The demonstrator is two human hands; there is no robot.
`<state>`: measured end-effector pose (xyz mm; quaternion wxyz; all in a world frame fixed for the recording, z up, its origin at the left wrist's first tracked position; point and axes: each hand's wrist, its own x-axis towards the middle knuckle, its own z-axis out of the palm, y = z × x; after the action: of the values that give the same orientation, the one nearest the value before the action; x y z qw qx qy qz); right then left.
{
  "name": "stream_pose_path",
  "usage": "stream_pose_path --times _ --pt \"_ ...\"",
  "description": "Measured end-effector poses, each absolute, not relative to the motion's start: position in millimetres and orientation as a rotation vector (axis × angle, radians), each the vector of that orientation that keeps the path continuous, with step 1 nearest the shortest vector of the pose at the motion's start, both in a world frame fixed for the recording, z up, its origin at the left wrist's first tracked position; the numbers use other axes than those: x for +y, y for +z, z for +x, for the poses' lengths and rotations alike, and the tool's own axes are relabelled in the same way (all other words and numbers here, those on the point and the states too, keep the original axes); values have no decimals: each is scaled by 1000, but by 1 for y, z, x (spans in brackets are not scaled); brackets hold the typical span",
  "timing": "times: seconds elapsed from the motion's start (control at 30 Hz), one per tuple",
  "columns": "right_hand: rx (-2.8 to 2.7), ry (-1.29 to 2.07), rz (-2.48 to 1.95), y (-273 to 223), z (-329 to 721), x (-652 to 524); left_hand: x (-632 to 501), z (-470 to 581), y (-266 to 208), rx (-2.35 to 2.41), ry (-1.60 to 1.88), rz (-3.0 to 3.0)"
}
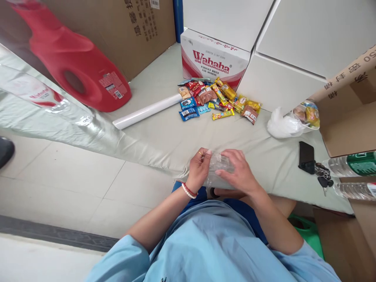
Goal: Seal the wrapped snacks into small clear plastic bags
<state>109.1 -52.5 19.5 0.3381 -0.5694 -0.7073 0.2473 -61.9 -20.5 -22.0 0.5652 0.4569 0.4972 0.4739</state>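
A crinkled clear plastic bag (216,164) is between my hands at the front edge of the cloth-covered surface. My left hand (200,166) is closed, with thumb and forefinger pinching the bag's left side. On the bag's right side, my right hand (238,170) has its thumb and fingers apart, resting against the plastic. Beyond them lies a pile of small wrapped snacks (217,96) in red, yellow, blue and brown packets. A white roll (147,111) reaches from the pile toward the left.
A red jug (85,70) and a clear water bottle (44,94) are at left. Behind the snacks stands a Wahaha carton (214,58). Toward the right are a white bag of snacks (286,123), a black phone (306,157), keys (324,176) and two bottles (360,164).
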Motion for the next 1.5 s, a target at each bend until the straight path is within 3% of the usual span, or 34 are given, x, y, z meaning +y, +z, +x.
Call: stream_pose_path --times 0.1,0.37,0.63,0.8,0.9,1.03,1.33,1.5 --pt "-1757 709 -1459 14 99 -21 -13 -65 -21 1179 1177 1138" --pt "-811 965 -1499 -17 152 32 41 -91 -33 1166 1375 699" --pt "-883 1361 -1508 5 180 39 67 -126 -30 982 866 673" --pt "-931 1201 -1646 -8 178 48 76 -134 -14 1512 1306 1063" --pt "-1029 1077 -1616 -20 172 47 70 -124 11 1432 1379 1615" --pt "-1164 964 -1580 -19 167 40 70 -98 28 1035 894 2015" --pt "-1286 614 -1946 -28 204 4 70 -130 7 1213 -185 2260" --pt "-1604 -36 -1965 -4 207 -9 59 -134 64 1326 -436 2402"
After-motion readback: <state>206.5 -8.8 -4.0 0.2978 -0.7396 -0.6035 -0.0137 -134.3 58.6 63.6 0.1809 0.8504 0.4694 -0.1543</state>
